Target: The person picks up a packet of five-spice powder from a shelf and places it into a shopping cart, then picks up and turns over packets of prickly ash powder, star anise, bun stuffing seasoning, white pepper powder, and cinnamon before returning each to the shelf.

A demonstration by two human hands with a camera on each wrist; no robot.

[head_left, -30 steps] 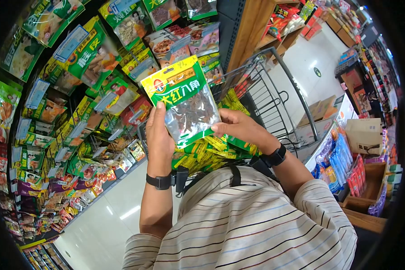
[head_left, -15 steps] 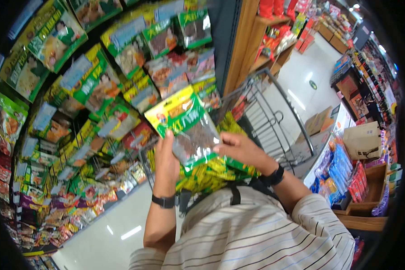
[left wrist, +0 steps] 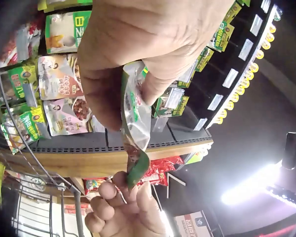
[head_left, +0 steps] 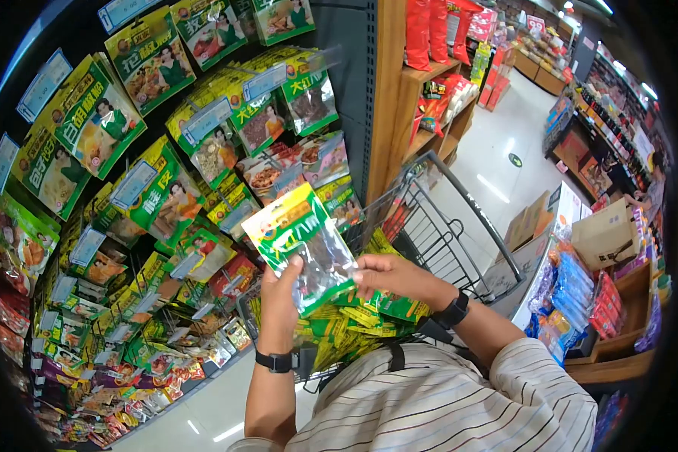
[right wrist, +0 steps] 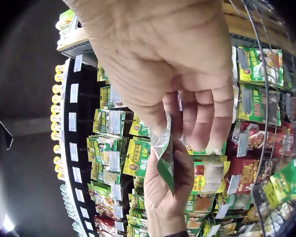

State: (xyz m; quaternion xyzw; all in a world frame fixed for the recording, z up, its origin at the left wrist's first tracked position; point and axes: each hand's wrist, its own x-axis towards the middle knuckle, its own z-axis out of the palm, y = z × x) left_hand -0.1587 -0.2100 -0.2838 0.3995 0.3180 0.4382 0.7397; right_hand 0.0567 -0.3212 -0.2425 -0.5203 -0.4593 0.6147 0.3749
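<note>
A green-and-yellow packet of star anise (head_left: 306, 245) with a clear front window is held up before the shelf. My left hand (head_left: 280, 301) grips its left side, thumb lying on the front. At the lower right corner, my right hand (head_left: 399, 279) pinches the edge between thumb and fingers. Both wrist views show the packet edge-on: in the left wrist view the pouch (left wrist: 137, 116) bends slightly between the two hands, and in the right wrist view its green bottom edge (right wrist: 165, 175) shows. Beneath the hands is a wire shopping cart (head_left: 497, 226) with many similar packets (head_left: 354, 331).
Hanging spice packets (head_left: 158, 196) with price tags fill the rack on the left. A wooden shelf (head_left: 390, 98) with red bags stands ahead. To the right are a cardboard box (head_left: 606, 233) and a wooden bin (head_left: 633, 305). A tiled aisle (head_left: 497, 151) runs beyond the cart.
The head view has shifted, so the rack, packet and hands sit lower in it. My left thumb has moved from the packet's side edge onto its front. Both hands still hold it.
</note>
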